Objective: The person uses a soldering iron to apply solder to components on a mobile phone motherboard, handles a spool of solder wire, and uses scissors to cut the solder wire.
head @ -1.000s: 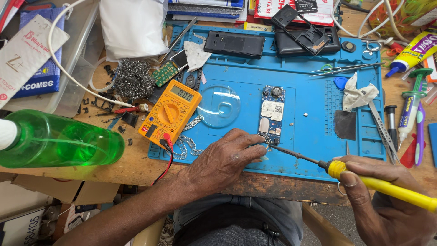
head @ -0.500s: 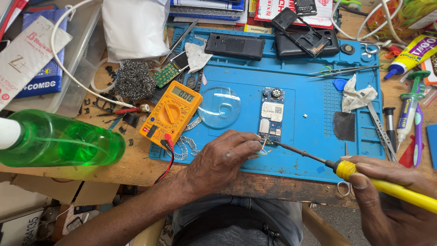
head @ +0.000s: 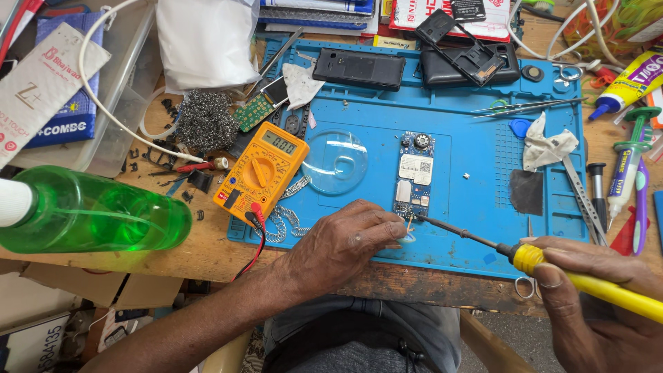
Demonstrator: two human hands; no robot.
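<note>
Small blue circuit board (head: 413, 177) flat on the blue work mat (head: 476, 228), just beyond the left hand (head: 342, 243). Fine solder wire (head: 409, 222) pinched between left fingertips at the board's near edge. Soldering iron (head: 483, 242) with yellow handle gripped in the right hand (head: 594, 304), tip touching the wire at that same edge. Round lens (head: 334, 161) and yellow multimeter (head: 261, 173) further left of the holding hand; tweezers (head: 525, 107) and a crumpled cloth (head: 549, 145) beyond the right. Likely risks: hot tip very near bare fingertips, so a burn from a small slip; too long a dwell lifting a pad; excess solder bridging neighbouring contacts.
</note>
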